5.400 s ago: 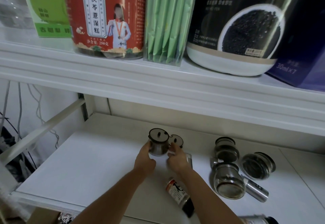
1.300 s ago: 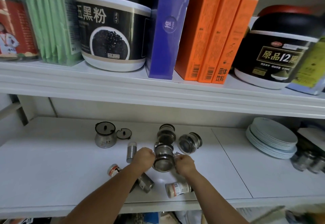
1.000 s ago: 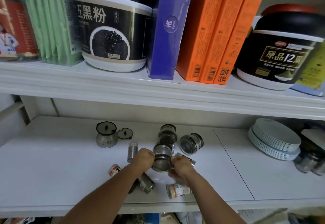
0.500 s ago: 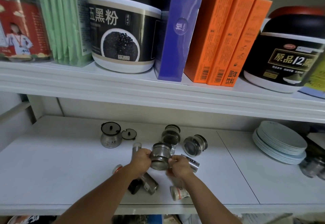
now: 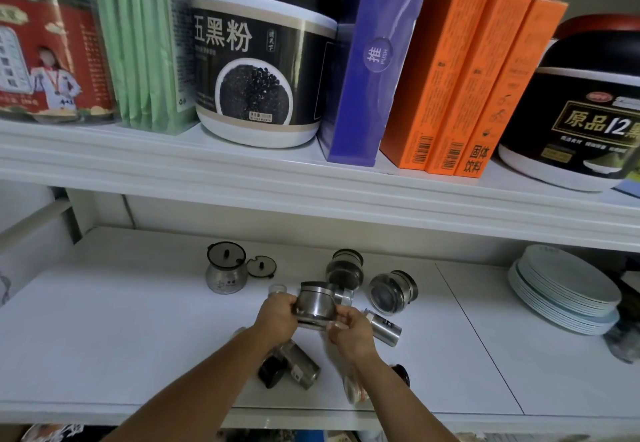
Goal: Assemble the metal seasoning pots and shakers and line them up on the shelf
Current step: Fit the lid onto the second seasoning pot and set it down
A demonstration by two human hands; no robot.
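While both hands (image 5: pixel 277 317) (image 5: pixel 351 332) clamp a metal pot (image 5: pixel 315 303), the black tub (image 5: pixel 258 70) above reads "五黑粉", smaller print seemingly blurred.

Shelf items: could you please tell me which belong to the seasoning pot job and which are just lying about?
Job:
metal pot held by left hand and right hand
lidded pot
loose lid
two tipped pots
shaker

Lying about:
plates
orange boxes
purple box
black tub

Steel seasoning pot (image 5: pixel 316 303) held upright, lidded pot (image 5: pixel 225 273) standing left
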